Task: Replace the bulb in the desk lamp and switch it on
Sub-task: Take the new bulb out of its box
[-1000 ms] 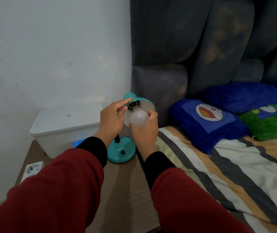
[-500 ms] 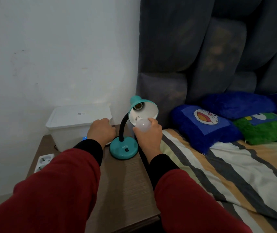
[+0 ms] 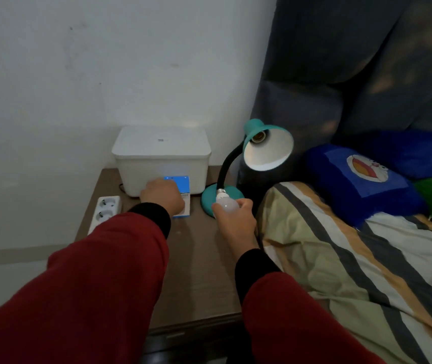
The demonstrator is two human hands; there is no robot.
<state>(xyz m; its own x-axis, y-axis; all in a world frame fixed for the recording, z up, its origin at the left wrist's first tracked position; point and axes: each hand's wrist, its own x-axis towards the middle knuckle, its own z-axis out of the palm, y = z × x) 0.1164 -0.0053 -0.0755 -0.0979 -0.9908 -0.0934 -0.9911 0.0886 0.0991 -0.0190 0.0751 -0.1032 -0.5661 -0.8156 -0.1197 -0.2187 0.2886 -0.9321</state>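
Right hand [image 3: 236,222] grasped old bulb [image 3: 226,203], left hand [image 3: 163,197] clutched blue box [image 3: 180,189] — one-handed unboxing could've dropped either.

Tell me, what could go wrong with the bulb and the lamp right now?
The right hand holds the old bulb low beside the lamp; it could slip out and break on the table. The lamp's socket is bare, so a finger could touch it. The left hand, on the blue box, might bump the lamp.
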